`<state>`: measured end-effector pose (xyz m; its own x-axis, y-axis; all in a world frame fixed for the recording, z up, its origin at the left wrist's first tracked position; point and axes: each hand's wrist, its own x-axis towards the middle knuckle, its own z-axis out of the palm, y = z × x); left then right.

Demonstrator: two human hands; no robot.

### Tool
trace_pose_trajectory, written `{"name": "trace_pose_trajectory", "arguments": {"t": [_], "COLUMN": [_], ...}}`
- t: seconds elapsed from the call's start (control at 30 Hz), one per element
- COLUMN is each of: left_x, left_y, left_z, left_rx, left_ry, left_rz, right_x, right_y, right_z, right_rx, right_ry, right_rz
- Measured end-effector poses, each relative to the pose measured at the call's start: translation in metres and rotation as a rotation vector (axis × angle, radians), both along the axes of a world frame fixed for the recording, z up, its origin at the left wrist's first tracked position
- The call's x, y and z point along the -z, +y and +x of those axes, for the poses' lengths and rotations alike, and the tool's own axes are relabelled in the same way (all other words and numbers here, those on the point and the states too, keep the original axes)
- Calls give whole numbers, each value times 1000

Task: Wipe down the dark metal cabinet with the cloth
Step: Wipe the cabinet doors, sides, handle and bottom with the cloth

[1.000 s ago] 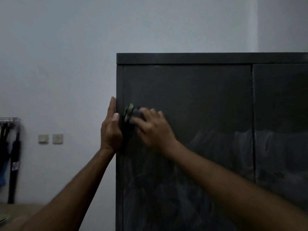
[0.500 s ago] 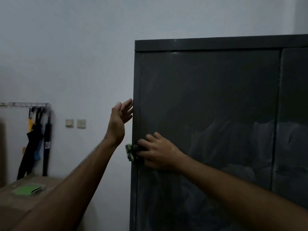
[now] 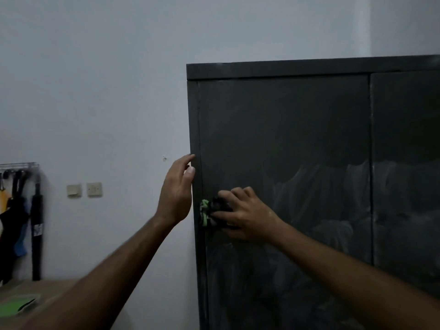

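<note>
The right hand [image 3: 247,216] presses a bunched green-and-dark cloth [image 3: 210,211] flat against the dark metal cabinet [image 3: 285,139], fingers curled over it, just inside the left door's outer edge. The left hand [image 3: 177,190] stands upright with fingers straight and relaxed, fingertips touching the cabinet's left corner edge. Bare door spreads above and to the right, streaked with pale smears. The cabinet's right side and bottom are cut off. Left, two wall switches [image 3: 84,189], hanging dark items [image 3: 21,222], and a blurred green object [image 3: 16,307].

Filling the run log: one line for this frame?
right hand presses cloth on cabinet door, near left edge | left hand open at cabinet's left edge | wipe under way
</note>
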<state>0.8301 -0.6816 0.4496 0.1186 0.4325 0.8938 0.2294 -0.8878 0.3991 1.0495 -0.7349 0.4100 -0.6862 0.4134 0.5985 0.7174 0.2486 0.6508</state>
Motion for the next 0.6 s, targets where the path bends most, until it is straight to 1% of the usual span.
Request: {"name": "trace_pose_trajectory", "arguments": {"t": [0.07, 0.13, 0.2, 0.27, 0.33, 0.4, 0.47, 0.5, 0.53, 0.6], "left_x": [1, 2, 6, 12, 20, 24, 24, 25, 26, 28], "left_y": [-2, -4, -7, -11, -17, -26, -32, -33, -32, -32], "left_z": [-2, -4, -5, -8, -8, -4, 0, 0, -1, -2], "left_rx": [-48, -81, -60, 40, 175, 391, 659, 756, 820, 864], "left_ry": [42, 31, 22, 59, 132, 200, 207, 185, 158, 113], "left_rz": [44, 107, 152, 116, -33, -319, -616, -700, -741, -760], "right_x": [1, 4, 3, -3, -10, -13, -12, -11, -10, -7], "right_y": [-11, -19, -29, -37, -44, -51, -57, -61, -63, -70], "right_z": [-8, -20, -26, -29, -30, -30, -31, -31, -30, -27], "right_rx": [21, -64, -219, -395, -520, -696, -830, -836, -811, -745], "right_ry": [117, 323, 679, 1053, 1318, 1516, 1677, 1726, 1752, 1750], "right_rz": [21, -19, -90, -153, -324, -581, -811, -864, -883, -906]}}
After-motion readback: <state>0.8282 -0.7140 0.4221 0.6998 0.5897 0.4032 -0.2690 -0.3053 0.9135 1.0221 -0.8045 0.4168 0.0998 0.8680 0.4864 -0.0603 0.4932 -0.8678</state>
